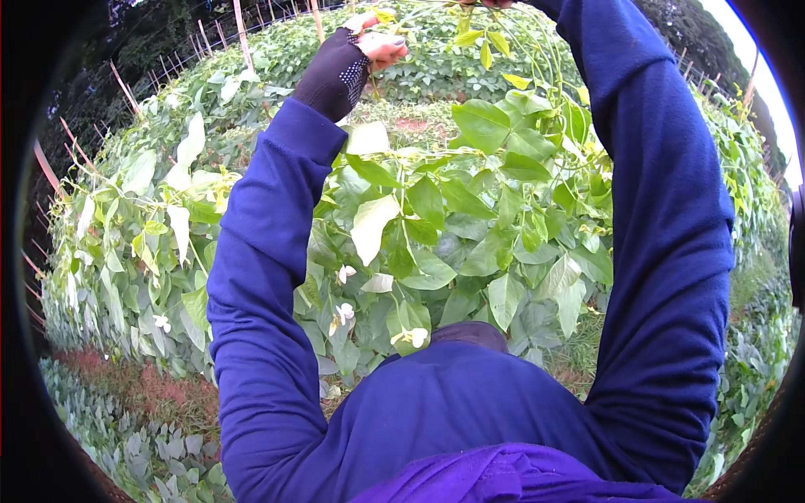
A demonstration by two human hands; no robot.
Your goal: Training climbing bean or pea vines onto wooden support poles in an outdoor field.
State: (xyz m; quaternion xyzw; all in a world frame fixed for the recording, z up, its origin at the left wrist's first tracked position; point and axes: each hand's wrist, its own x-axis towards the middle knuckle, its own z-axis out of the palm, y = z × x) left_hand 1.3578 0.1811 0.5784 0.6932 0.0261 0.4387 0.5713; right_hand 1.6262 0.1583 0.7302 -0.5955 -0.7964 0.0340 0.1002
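Both my arms reach up and forward over a leafy, bean-like climbing plant (482, 126). My left hand (379, 49), in a dark fingerless glove with white dots, is at the upper left, its bare fingers closed around a thin vine shoot (419, 12) with a small yellow-green leaf beside them. At the top edge, my right hand (488, 3) is mostly cut off; the fingertips that show look curled on the same vine. Young yellow-green leaves (498, 42) hang just below it. Slender stems (555, 63) arch down from near my right wrist into the foliage.
White flowers (411, 337) and broad green leaves fill the row in front of me. Wooden stakes (242, 35) stand behind and to the left. Another leafy row (470, 80) lies beyond a grassy strip. Reddish soil (155, 386) shows at lower left.
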